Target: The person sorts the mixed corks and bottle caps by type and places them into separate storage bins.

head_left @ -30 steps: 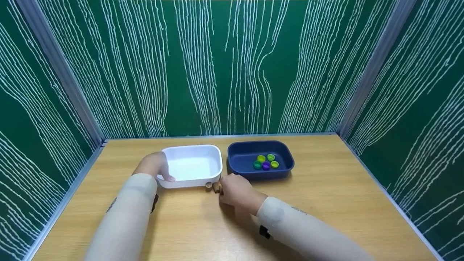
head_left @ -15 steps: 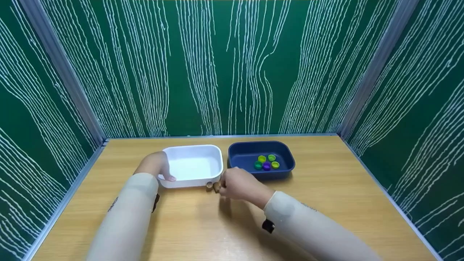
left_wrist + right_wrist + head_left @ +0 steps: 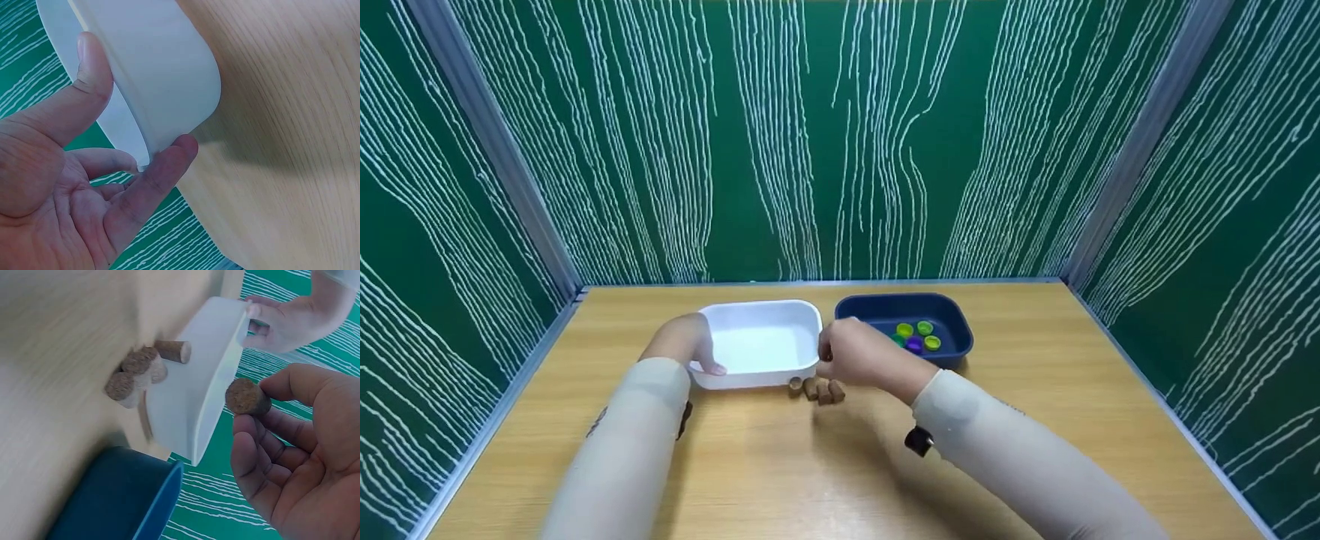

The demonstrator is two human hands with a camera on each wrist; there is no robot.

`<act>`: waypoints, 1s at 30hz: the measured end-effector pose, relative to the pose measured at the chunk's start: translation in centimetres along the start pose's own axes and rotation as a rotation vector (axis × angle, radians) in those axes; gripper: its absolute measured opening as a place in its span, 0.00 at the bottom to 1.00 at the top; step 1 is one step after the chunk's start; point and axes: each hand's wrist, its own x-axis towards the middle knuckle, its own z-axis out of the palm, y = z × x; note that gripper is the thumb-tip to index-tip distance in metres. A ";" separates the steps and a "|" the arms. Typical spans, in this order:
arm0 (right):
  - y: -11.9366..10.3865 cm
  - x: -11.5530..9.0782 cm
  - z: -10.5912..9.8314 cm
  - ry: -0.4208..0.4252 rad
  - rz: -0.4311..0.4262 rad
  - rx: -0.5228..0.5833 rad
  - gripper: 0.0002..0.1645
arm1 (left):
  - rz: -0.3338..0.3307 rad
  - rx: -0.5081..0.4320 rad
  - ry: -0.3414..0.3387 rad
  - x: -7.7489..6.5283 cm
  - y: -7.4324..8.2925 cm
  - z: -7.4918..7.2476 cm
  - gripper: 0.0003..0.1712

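Observation:
My right hand (image 3: 864,358) pinches a brown cork (image 3: 246,397) between thumb and fingertips, raised beside the right end of the white plastic tub (image 3: 765,346). Several more corks (image 3: 826,391) lie grouped on the table just in front of that tub's near right corner; one leans close to its wall in the right wrist view. At the tub's left end, my left hand (image 3: 681,341) holds the rim, with the thumb over the near edge and the fingers at the corner (image 3: 147,160). The part of the tub's inside that shows is bare.
A dark blue tub (image 3: 964,346) stands right of the white one, with yellow, green and purple caps (image 3: 913,343) in it. Both rest on a wooden table (image 3: 750,480). Green panels with white wavy lines (image 3: 840,150) enclose the back and sides.
My right hand has lifted off the table with a cork, moving up toward the gap between the tubs. More corks on the table are uncovered. The left hand keeps its hold.

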 end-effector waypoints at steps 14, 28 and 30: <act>-1.2 3.2 -1.0 0.010 0.047 -0.012 0.03 | 0.022 0.019 0.002 0.3 -0.2 0.2 0.49; -1.8 7.7 1.1 0.101 0.064 -0.041 0.03 | 0.018 0.010 0.005 0.8 -0.1 0.2 0.47; -1.8 8.2 1.3 0.106 0.075 -0.028 0.04 | 0.019 0.003 0.000 0.6 0.0 0.1 0.47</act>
